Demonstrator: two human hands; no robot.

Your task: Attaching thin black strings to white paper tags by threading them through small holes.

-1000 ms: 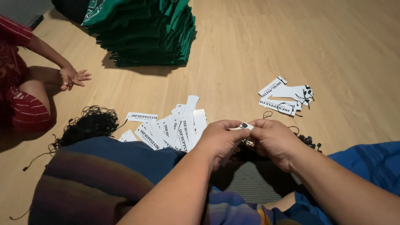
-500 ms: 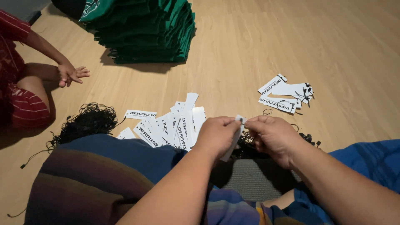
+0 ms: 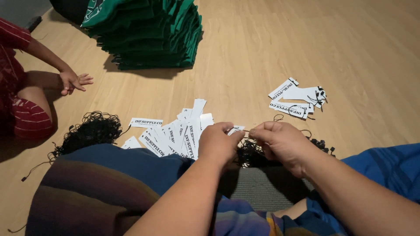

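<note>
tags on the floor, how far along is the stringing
Done: a small pile of strung tags lies at right. In hand: left hand holds one tag, right hand pinches a black string. Left: a bigger pile of unstrung tags and black string loops.

Left hand point(image 3: 220, 146): a white paper tag point(image 3: 236, 129) is pinched.
Right hand point(image 3: 282, 142): a thin black string point(image 3: 250, 131) is gripped at the tag.

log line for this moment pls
left hand: pinches white tag | right hand: pinches black string at tag | tag pile left of hands | green stack far
</note>
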